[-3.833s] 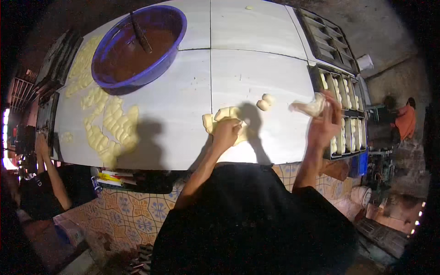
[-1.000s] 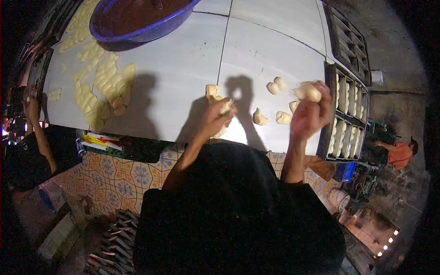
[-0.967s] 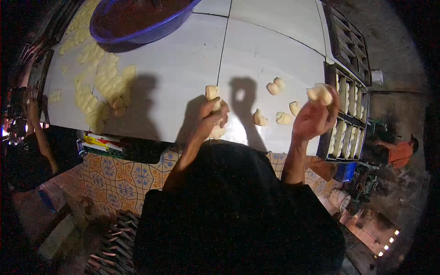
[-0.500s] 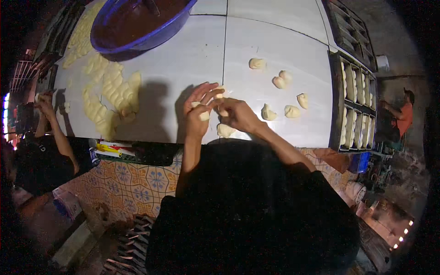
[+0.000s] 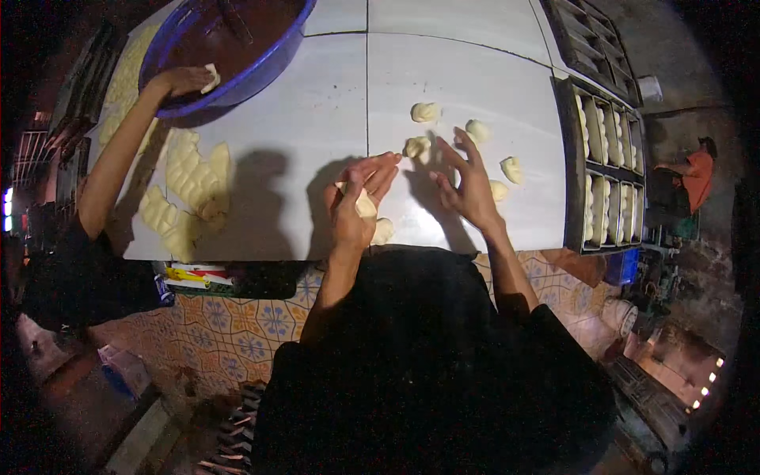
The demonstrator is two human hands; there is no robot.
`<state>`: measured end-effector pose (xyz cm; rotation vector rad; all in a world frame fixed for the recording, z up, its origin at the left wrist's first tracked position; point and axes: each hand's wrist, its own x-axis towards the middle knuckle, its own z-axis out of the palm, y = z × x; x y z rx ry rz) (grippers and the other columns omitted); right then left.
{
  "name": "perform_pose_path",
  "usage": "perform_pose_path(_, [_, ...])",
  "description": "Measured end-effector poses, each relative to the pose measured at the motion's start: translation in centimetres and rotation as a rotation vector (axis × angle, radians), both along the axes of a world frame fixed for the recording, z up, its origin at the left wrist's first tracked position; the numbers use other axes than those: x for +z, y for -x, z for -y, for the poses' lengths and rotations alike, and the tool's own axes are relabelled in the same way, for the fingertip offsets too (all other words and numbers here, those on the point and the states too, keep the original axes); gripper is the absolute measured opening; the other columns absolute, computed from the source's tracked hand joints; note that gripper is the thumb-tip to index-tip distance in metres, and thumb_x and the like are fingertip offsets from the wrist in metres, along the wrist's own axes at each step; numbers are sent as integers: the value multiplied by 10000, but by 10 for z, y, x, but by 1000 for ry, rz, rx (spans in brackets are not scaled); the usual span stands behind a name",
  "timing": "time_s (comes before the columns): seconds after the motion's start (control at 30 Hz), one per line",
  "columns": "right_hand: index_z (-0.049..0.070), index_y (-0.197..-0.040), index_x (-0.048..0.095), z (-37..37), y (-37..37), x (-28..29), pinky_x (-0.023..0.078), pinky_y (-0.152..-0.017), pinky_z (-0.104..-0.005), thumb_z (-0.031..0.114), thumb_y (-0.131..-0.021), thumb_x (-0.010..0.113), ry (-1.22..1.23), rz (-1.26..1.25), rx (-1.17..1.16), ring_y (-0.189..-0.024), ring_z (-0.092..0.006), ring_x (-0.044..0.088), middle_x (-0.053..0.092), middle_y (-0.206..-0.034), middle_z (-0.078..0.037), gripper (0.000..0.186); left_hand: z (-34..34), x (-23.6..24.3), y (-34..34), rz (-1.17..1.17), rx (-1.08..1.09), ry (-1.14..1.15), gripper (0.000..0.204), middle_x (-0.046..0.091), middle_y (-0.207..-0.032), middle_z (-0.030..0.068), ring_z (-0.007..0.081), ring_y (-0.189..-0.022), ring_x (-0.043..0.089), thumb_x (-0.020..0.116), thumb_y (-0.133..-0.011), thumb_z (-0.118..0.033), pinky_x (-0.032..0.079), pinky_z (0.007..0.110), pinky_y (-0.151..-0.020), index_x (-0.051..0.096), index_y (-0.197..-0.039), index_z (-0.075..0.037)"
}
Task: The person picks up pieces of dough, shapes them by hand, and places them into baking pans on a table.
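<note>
My left hand [image 5: 358,198] is curled around a pale dough piece [image 5: 365,205], which shows between thumb and palm. My right hand [image 5: 470,184] hovers over the white table with fingers spread and nothing in its grip. Just left of its fingertips is a twisted dough lump [image 5: 419,148]. Beyond it sits another dough lump [image 5: 425,112]. Around the right hand are a dough lump [image 5: 477,131] past the fingertips, a lump [image 5: 511,169] to the right, and one partly hidden dough lump [image 5: 498,190] beside the wrist. A further dough lump [image 5: 383,231] rests by my left wrist.
At the far left stands a blue tub [image 5: 261,79] with brown contents. A co-worker's hand [image 5: 186,81] reaches to its rim, holding a dough piece [image 5: 211,77]. Portioned dough [image 5: 196,176] covers the left side. Metal moulds filled with dough [image 5: 606,178] line the right edge.
My right hand has moved right, away from my left, and opened. A dough lump now shows left of its fingertips. The co-worker's arm has swung to the tub. The view has shifted slightly.
</note>
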<state>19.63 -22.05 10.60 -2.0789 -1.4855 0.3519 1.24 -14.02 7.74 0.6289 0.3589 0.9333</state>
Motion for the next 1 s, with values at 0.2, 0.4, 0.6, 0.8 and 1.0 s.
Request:
perform_pose_path(0.2, [66,-1143,618,-4,45,16,492,-826,-312,54,-794,664,-225,-268,572,-1100,-223,512,486,-1279,-123,352,-1,11,-13,60,-239,474,865,509,-1246,224,364,-1168,469,319,-829,-732,353,509,-994,302,-1406,-88])
perform_pose_path(0.4, [6,-1044,651,-18,36,11,487,-691,-221,20,-806,666,-330,-806,-54,-891,-128,564,549,-1044,-67,238,9,10,-19,-548,234,-520,495,523,-1246,151,214,-1188,465,687,-831,-220,364,357,-987,524,-1249,-12])
perform_pose_path(0.6, [18,-987,686,-36,32,7,423,-673,-258,251,-907,594,-213,-644,76,-806,-117,509,510,-1028,-65,263,20,7,-22,-680,257,-294,177,666,-865,74,105,-733,606,726,-765,-33,482,215,-636,670,-916,40])
perform_pose_path(0.8, [116,-1006,682,-45,31,8,313,-1019,-421,388,-821,643,-292,-668,465,-1253,-290,339,422,-1326,-122,331,13,9,-24,157,-125,546,220,595,-1009,59,162,-910,587,614,-836,-165,500,312,-799,557,-1008,-40])
perform_pose_path(1.0, [71,-1462,123,-57,12,-9,386,-970,-412,584,-738,662,-168,-1299,315,-1251,-225,340,275,-1426,-102,1038,-36,30,-33,557,-401,332,1210,422,-1338,246,333,-1217,434,464,-635,-855,295,444,-1064,302,-1360,101])
